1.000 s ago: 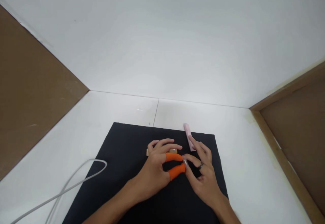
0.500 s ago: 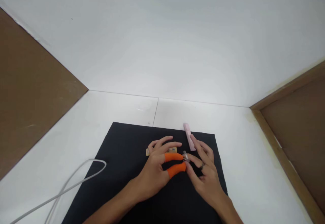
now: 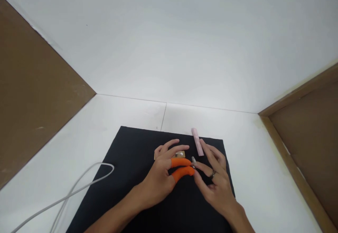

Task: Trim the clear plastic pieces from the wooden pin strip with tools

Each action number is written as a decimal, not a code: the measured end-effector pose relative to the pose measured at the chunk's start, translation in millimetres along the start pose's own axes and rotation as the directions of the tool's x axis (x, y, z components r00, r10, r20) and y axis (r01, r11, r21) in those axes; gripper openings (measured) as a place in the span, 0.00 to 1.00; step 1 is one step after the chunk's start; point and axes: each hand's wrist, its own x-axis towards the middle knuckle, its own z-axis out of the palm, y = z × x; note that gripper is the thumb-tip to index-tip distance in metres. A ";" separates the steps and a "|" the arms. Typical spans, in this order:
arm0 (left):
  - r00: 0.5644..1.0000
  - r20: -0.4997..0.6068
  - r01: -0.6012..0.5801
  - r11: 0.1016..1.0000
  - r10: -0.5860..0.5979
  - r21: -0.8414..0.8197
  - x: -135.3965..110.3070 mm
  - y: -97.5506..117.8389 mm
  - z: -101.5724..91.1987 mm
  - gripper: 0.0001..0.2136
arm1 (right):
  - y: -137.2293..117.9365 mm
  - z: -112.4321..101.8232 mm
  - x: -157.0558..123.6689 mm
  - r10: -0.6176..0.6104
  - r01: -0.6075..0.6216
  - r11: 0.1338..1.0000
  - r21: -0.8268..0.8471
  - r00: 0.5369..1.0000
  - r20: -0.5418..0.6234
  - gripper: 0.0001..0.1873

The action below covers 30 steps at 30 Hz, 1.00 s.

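Note:
Orange finger covers (image 3: pixel 182 162) sit on the thumb and index finger of my left hand (image 3: pixel 158 176), whose tips pinch a small shiny, clear-silvery piece (image 3: pixel 194 161). From the other side, the thumb and index fingertip of my right hand (image 3: pixel 215 176) close on the same piece. It is too small and too covered to name. Behind my left fingers lies a tan strip (image 3: pixel 182 154) with something pale on it, partly hidden. A pale pink bar-shaped thing (image 3: pixel 197 142) lies just beyond my right fingers.
Under my hands a black mat (image 3: pixel 126 155) covers part of the white table (image 3: pixel 248 148). A looped white cable (image 3: pixel 79 187) runs over the mat's left edge. A white wall (image 3: pixel 169 50) stands behind, with brown panels (image 3: pixel 39 85) at the sides.
My fingertips have shifted slightly on the shiny piece, and less of it shows. The tan strip's pale part is more visible. The view has moved a little.

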 end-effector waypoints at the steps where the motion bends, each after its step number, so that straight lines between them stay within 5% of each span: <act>1: 1.000 -0.004 -0.007 1.000 0.007 -0.009 -1.3 0.9 -2.3 0.08 | -2.1 -1.6 0.6 0.001 -0.001 1.000 -0.004 1.000 0.001 0.14; 8: 0.995 -0.097 -0.021 0.992 0.008 -0.127 -15.8 9.0 -19.9 0.11 | -21.0 -11.0 10.1 -0.029 0.029 0.998 -0.048 1.000 0.001 0.14; 19: 0.953 -0.302 -0.091 0.971 0.021 -0.222 -47.8 12.7 -10.9 0.09 | -70.5 -21.2 24.5 -0.200 0.206 0.970 -0.131 0.978 0.054 0.20; 30: 0.950 -0.292 -0.166 0.971 0.110 -0.173 -68.4 11.6 -21.8 0.12 | -90.5 -35.2 29.1 -0.196 0.222 0.966 -0.133 0.963 0.182 0.17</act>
